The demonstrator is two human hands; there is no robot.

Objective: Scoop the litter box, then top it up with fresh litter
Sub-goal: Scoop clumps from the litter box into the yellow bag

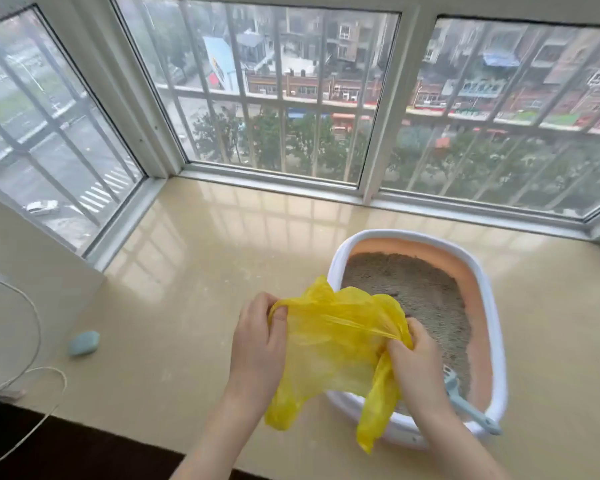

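hands hold a yellow bag [329,344] over the near left corner of the litter box [492,306]. left hand [260,344] pinches the bag's edge between thumb and curled fingers; right hand [418,362] grips the opposite edge in a closed fist, so the plastic is stretched between them. two loose ends of the bag hang down below the hands, one in front of the box's near rim.

box sits on a glossy beige sill [194,271], toward the right, its far end near the window frame [274,181] but not touching it. white outer rim, peach inner wall, grey litter [416,289] filling the bottom. a pale blue scoop [465,403] lies in the near right corner, head down in the litter beside the right wrist, handle sticking out over the rim.

left of the box the sill is a broad bare stretch. a small pale blue oval thing [84,342] lies near the left wall, well apart from the hands. a white cable [39,344] loops along the left edge and trails off the sill's front edge onto dark floor. barred windows close the sill on the far side and the left; the front edge runs just under the forearms.
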